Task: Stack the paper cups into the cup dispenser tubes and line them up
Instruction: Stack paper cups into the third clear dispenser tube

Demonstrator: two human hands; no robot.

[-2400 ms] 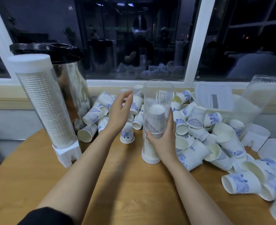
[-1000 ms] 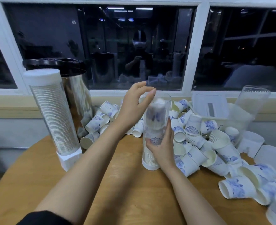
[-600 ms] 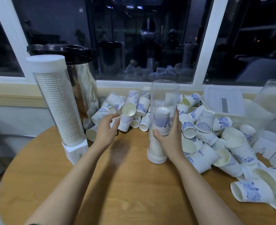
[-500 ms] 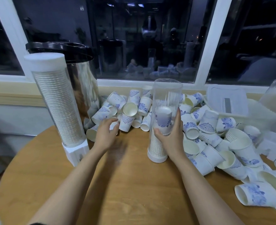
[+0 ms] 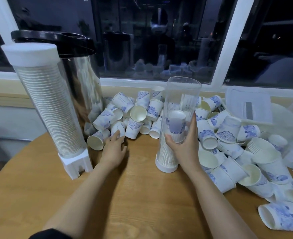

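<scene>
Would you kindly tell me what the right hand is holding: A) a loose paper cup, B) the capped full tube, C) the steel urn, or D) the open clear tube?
D: the right hand curls fingers and thumb round the open clear tube, partly filled with stacked cups.

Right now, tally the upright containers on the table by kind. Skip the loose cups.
Capped dispenser tube, full of cups: 1
Open-topped dispenser tube, gripped by the right hand: 1
Steel urn with a black lid: 1
Total: 3
</scene>
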